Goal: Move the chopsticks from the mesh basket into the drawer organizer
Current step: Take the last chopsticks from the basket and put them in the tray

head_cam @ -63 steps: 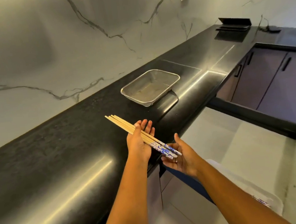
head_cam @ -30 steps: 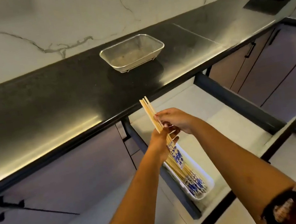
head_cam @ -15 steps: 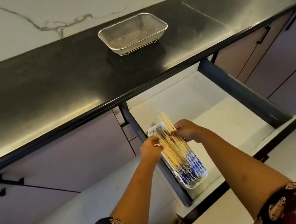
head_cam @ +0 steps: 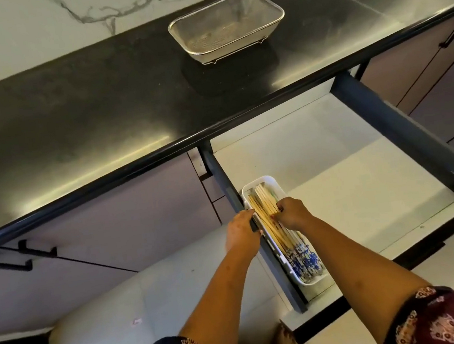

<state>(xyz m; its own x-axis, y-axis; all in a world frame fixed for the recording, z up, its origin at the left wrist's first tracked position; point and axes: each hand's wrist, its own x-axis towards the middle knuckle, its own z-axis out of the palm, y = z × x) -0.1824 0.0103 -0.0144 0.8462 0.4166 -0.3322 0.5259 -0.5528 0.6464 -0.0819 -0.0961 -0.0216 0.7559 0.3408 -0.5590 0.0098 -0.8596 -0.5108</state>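
Tan chopsticks [head_cam: 273, 223], blue ends near, lay in white organizer [head_cam: 261, 181] at drawer's [head_cam: 365, 182] left edge. Right hand [head_cam: 293, 212] pinched them; left hand [head_cam: 241, 232] gripped drawer wall. Wide room right.

Soft, fairly dim indoor light. The polished black countertop [head_cam: 73, 111] carries broad streaks of glare at the left centre and upper right of the frame. The mesh basket [head_cam: 226, 24] casts a dark patch just below itself. Straight edges bow towards the frame borders from the wide-angle lens. Focus is slightly soft throughout.

tan blue-patterned chopsticks [head_cam: 273, 223], white organizer [head_cam: 264, 180]
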